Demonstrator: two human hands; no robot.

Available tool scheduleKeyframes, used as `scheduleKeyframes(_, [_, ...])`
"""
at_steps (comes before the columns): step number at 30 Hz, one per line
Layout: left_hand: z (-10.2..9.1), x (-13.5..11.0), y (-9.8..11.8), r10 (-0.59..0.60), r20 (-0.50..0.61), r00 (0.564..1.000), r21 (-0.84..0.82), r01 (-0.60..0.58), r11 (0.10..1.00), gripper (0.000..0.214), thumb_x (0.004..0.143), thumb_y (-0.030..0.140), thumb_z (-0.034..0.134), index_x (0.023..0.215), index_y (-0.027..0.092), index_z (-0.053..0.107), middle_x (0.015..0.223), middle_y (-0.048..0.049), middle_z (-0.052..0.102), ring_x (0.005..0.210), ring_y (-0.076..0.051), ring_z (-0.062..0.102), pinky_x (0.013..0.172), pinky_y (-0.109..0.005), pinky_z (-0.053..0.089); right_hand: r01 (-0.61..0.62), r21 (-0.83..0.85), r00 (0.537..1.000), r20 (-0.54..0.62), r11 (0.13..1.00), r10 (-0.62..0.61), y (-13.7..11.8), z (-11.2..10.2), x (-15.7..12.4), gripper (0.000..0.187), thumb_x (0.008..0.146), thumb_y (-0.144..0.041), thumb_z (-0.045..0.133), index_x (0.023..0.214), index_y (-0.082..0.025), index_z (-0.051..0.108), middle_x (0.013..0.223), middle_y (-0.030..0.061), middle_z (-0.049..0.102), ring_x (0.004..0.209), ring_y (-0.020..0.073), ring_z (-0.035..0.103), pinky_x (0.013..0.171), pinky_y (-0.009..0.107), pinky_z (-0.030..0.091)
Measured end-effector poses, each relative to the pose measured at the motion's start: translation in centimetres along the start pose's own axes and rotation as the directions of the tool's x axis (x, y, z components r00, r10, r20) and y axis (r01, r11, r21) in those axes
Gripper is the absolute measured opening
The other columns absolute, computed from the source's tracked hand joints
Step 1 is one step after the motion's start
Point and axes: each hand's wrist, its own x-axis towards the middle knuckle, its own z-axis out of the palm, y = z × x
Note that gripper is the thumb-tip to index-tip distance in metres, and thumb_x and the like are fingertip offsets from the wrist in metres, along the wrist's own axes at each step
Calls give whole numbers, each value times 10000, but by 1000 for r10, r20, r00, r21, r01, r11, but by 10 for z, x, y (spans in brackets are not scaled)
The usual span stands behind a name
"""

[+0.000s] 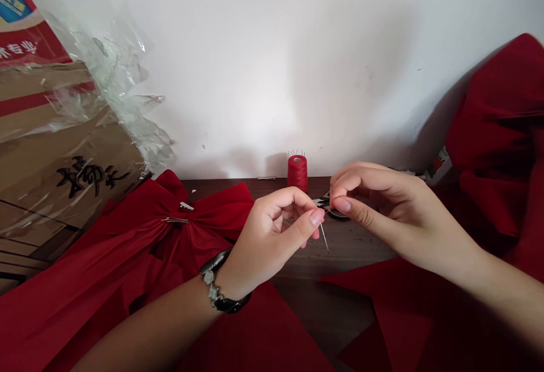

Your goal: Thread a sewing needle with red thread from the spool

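Note:
My left hand (284, 230) pinches a sewing needle (325, 238) between thumb and forefinger, its point slanting downward. Close beside it, my right hand (382, 208) is closed in a pinch, with a short bit of red thread (328, 210) showing between the two hands. The needle's eye is hidden by my left fingertips. Behind the hands stands a spool of red thread (297, 172) with several needles or pins stuck in its top. A pair of scissors (340, 213) lies on the table, partly covered by my right hand.
A gathered red fabric bow (182, 222) with metal clips lies at left, and more red fabric (395, 304) spreads in front. Red cloth (497, 134) is heaped at right. A cardboard box (63, 134) with clear plastic stands at left. The white wall (238, 66) borders the dark table (306, 259).

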Motion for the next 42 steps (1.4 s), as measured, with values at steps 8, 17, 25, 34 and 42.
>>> scheduleKeyframes(8, [0, 0, 1, -13, -22, 1000, 39, 14, 999, 197, 859, 312, 636, 750, 162, 570, 633, 20, 584, 502, -49, 477, 400, -139, 360, -83, 59, 996, -15, 995, 84, -3, 1, 2, 175, 885, -330, 621, 779, -191, 622, 742, 17, 605, 678, 133, 557, 611, 237, 457])
scheduleKeyframes(17, [-1, 0, 1, -8, -17, 1000, 35, 9, 999, 185, 874, 298, 618, 754, 165, 572, 636, 26, 584, 501, -41, 472, 406, -130, 364, 5, -15, 1000, -16, 1000, -5, -2, -7, 2, 78, 872, -288, 639, 893, -233, 690, 865, 22, 652, 759, 146, 597, 685, 255, 493])
scheduleKeyframes(25, [-1, 0, 0, -17, -19, 1000, 43, 17, 999, 187, 865, 316, 628, 766, 166, 577, 638, 22, 588, 499, -47, 479, 400, -135, 365, 82, -103, 996, 29, 991, -80, 3, -7, 3, 74, 870, -275, 644, 828, -232, 688, 904, 44, 648, 815, 169, 592, 706, 272, 490])
scheduleKeyframes(34, [0, 2, -2, 20, 46, 999, 254, -31, 967, 178, 868, 296, 614, 756, 160, 587, 664, 10, 609, 535, -60, 522, 459, -146, 415, 44, -120, 998, 38, 992, -40, -4, -13, 5, 231, 897, -359, 589, 725, -209, 627, 808, 54, 594, 797, 190, 564, 673, 288, 467])
scheduleKeyframes(42, [-7, -8, 10, 162, 50, 986, 540, -163, 826, 139, 864, 209, 600, 737, 154, 610, 662, 2, 660, 560, -77, 615, 520, -148, 492, -90, 50, 995, -40, 995, 92, -9, -40, 2, 167, 856, -381, 650, 785, -231, 636, 904, 45, 605, 842, 183, 570, 628, 245, 477])
